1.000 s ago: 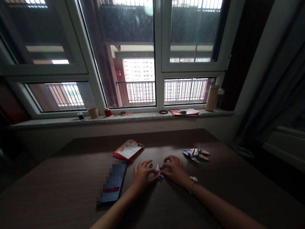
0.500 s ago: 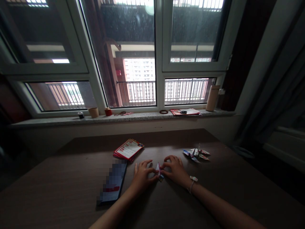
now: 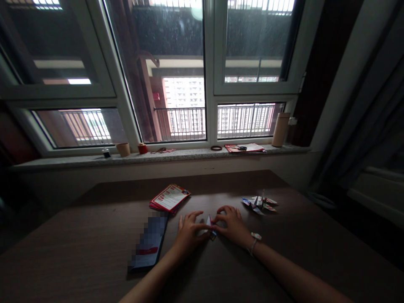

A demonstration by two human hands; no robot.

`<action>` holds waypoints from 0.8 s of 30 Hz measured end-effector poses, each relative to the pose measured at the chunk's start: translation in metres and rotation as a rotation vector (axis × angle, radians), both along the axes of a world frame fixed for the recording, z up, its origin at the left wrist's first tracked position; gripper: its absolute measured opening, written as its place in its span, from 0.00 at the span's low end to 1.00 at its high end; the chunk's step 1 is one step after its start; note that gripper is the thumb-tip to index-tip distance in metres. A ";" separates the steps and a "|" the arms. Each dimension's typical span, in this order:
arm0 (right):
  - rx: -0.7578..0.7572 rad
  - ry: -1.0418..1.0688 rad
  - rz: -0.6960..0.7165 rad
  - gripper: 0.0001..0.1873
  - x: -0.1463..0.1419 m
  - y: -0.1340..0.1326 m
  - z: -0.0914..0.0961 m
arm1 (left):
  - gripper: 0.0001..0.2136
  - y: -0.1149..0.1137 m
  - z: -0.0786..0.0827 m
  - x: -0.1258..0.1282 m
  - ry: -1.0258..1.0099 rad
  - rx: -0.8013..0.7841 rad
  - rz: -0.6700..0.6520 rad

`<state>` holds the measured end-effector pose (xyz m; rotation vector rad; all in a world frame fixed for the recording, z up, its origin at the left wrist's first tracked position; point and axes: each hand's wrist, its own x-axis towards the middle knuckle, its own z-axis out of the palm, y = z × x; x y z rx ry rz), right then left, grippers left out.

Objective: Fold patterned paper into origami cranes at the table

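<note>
Left hand point(image 3: 188, 232) and right hand point(image 3: 232, 225) pinching 1 folded paper point(image 3: 208, 220), paper figures point(image 3: 255, 206) toward the table's point(image 3: 78, 240) far right corner

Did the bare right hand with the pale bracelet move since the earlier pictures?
No, not that I can see. The right hand is in the same place, left of the pointed, white, folded paper shapes on the brown table.

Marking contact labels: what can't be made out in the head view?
All head view:
Folded paper: layers too small, partly behind fingers; whether left hand and right hand pinch or press it, unclear.
Phone: screen partly pixelated.
Card stack: top card covers most below.
Forearms: cut off by bottom edge.
</note>
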<state>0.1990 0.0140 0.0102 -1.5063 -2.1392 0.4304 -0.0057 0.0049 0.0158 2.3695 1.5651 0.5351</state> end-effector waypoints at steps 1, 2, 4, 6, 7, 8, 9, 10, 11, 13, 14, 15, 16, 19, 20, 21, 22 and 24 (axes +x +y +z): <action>0.001 0.001 0.000 0.14 0.000 0.000 0.000 | 0.10 0.000 0.000 0.000 0.007 -0.006 0.001; 0.002 0.002 -0.002 0.14 0.000 0.000 0.000 | 0.10 0.000 0.000 -0.001 0.013 -0.008 0.002; 0.005 -0.002 -0.005 0.13 -0.001 0.001 -0.001 | 0.09 0.001 -0.002 -0.001 0.021 0.005 -0.001; 0.006 -0.006 -0.009 0.12 -0.001 0.002 -0.003 | 0.09 0.002 -0.003 -0.002 0.024 0.050 -0.027; 0.005 -0.006 -0.009 0.12 -0.001 0.002 -0.003 | 0.09 0.002 -0.003 -0.002 0.030 0.076 -0.041; 0.003 -0.004 -0.009 0.11 -0.001 0.002 -0.004 | 0.09 0.001 -0.003 -0.002 0.041 0.099 -0.053; -0.002 -0.001 -0.008 0.11 0.000 0.002 -0.003 | 0.08 0.001 -0.002 -0.002 0.056 0.119 -0.065; -0.009 0.005 -0.005 0.10 0.001 0.002 -0.003 | 0.08 0.000 -0.001 -0.001 0.073 0.134 -0.077; -0.015 0.012 0.000 0.10 0.002 0.002 -0.003 | 0.08 -0.001 0.001 -0.001 0.088 0.146 -0.087; -0.025 0.026 0.017 0.10 0.004 0.002 -0.002 | 0.08 -0.002 0.002 0.000 0.107 0.157 -0.104; -0.028 0.031 0.026 0.10 0.005 0.002 -0.002 | 0.08 -0.002 0.002 0.000 0.108 0.156 -0.108; -0.028 0.032 0.035 0.10 0.006 0.003 -0.002 | 0.07 -0.002 0.001 0.000 0.103 0.152 -0.108; -0.028 0.031 0.040 0.10 0.007 0.003 -0.002 | 0.07 -0.001 0.000 0.000 0.094 0.145 -0.106; -0.021 0.016 0.045 0.11 0.008 0.004 -0.003 | 0.06 0.002 -0.004 -0.001 0.069 0.121 -0.096; -0.015 0.009 0.044 0.11 0.008 0.004 -0.004 | 0.06 0.002 -0.005 -0.002 0.068 0.106 -0.092; -0.010 0.001 0.043 0.11 0.008 0.004 -0.004 | 0.07 0.003 -0.006 -0.002 0.069 0.091 -0.087; -0.006 -0.008 0.043 0.11 0.008 0.004 -0.004 | 0.07 0.003 -0.006 -0.001 0.073 0.076 -0.081; 0.000 -0.027 0.043 0.12 0.007 0.004 -0.003 | 0.07 0.002 -0.005 -0.001 0.074 0.059 -0.070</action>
